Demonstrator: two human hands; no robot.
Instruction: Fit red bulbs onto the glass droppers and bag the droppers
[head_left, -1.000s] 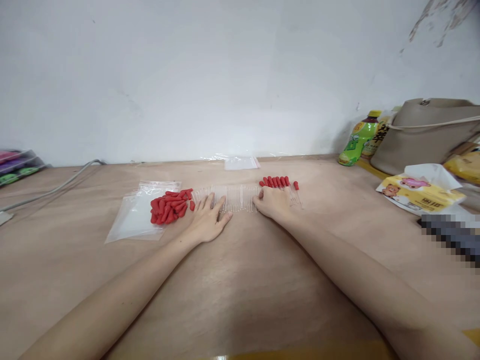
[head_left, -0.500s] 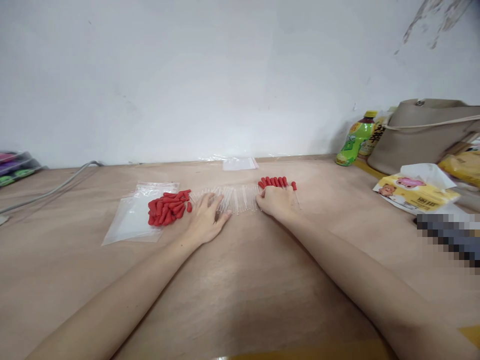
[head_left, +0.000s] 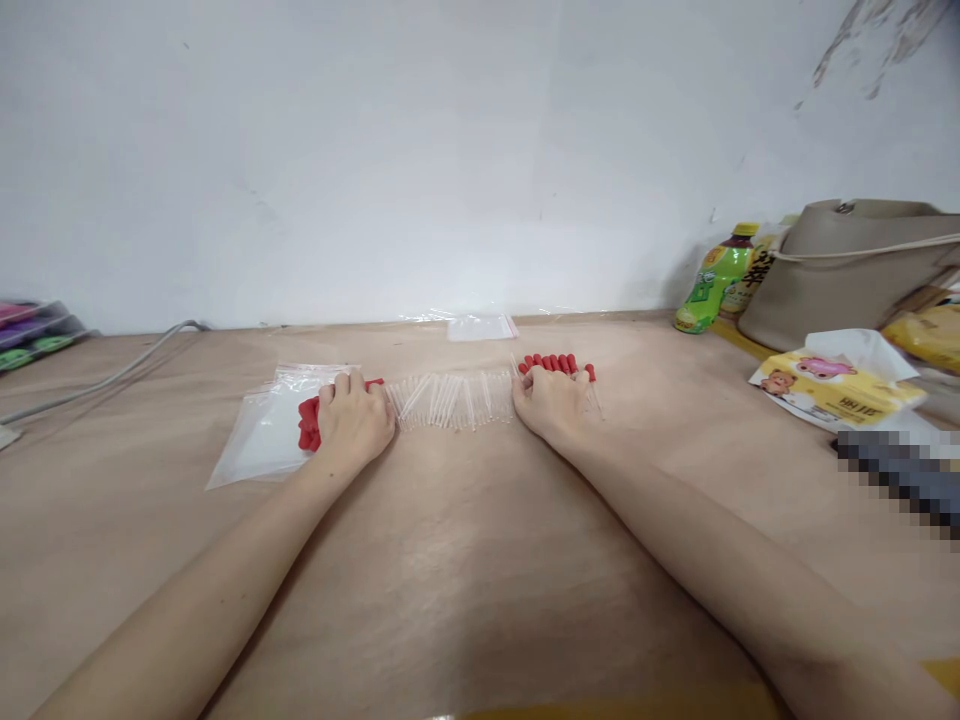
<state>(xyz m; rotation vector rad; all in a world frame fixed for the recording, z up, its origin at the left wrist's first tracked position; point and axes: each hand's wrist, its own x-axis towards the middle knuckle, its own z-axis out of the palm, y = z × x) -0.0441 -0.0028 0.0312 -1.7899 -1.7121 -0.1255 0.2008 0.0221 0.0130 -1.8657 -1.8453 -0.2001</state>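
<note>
Left hand (head_left: 354, 412): left of the tube row (head_left: 450, 402), curled over heaped red rubber bulbs (head_left: 307, 428); grip cannot be told. Right hand (head_left: 551, 405): row's right end, fingers bent; hold cannot be told. Row: clear, slender tubes on bench (head_left: 465, 560); long axes wallward, several slanted. Red-capped tubes (head_left: 555, 363): right of row, caps wallward.

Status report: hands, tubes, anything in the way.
Left hand over red caps, hiding many. Right hand beside clear tubes, grip unclear. Tubes between hands, nothing else across them.
</note>
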